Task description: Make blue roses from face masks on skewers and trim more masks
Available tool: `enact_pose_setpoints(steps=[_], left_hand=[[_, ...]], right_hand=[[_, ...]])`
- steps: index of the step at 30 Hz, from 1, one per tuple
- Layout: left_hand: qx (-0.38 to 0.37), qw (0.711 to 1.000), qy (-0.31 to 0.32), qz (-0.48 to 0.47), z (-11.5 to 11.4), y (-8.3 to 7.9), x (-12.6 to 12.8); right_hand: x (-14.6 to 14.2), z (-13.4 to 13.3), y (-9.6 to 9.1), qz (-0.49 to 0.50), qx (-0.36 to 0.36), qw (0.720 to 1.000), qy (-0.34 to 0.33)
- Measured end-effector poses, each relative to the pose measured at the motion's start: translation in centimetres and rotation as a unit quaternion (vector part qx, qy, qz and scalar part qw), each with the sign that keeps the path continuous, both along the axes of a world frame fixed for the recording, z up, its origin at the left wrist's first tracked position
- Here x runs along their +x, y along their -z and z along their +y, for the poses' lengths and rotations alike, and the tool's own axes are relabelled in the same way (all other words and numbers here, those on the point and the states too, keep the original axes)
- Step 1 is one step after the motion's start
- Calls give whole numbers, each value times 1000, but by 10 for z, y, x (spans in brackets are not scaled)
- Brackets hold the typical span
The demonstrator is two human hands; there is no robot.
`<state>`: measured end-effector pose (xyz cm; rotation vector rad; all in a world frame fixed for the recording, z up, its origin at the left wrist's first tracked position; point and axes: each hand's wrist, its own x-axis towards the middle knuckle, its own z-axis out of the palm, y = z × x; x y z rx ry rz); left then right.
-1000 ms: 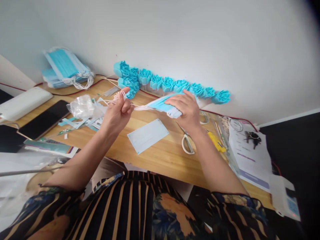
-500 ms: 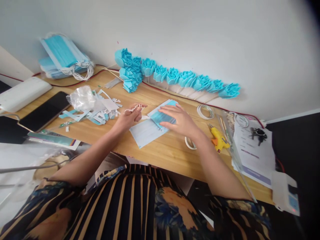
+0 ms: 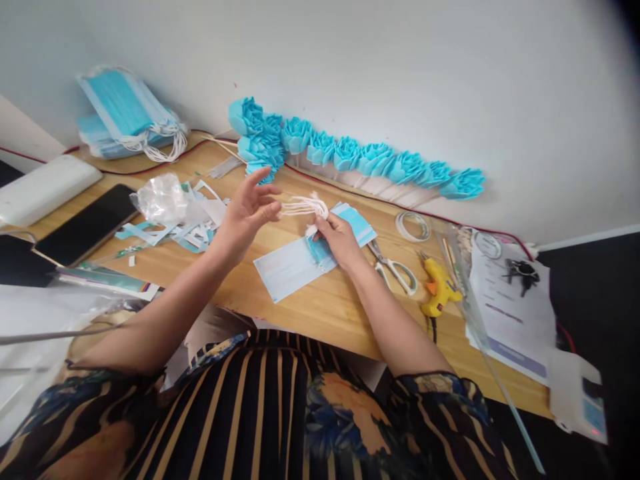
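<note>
A bundle of white loops [image 3: 321, 208] was held near the center of the frame, above the tabletop [image 3: 320, 320]. The bundle was pinched between thumb and fingers by the right grip [image 3: 341, 241]. The left grip [image 3: 249, 210] was released, its fingers spread just beside the free ends of the loops; whether contact was made could not be determined. Blue pleated material [image 3: 356, 223] lay partly covered by the right grip, and a pale sheet [image 3: 285, 267] was laid flat to the lower left of it.

The step in hand was judged to be the gathering or sorting of the loops. For the next move, the pinch should be maintained on the right, and the loose ends should be aligned before being taken up by the left grip. Scissors [image 3: 399, 270] were placed right of center, within reach, and were not held by either grip.
</note>
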<state>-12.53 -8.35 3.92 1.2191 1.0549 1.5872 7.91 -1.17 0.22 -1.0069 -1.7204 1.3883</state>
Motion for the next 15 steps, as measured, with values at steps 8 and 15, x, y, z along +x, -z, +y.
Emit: enact_pose_setpoints(steps=[8,15], left_hand=[[-295,919,244,-98,-13,12,27],[-421,833,269,-238,-8,17,52]], right_hand=[[2,-1,4,88,-61,994,26],[3,-10,-2,73,-32,997,12]])
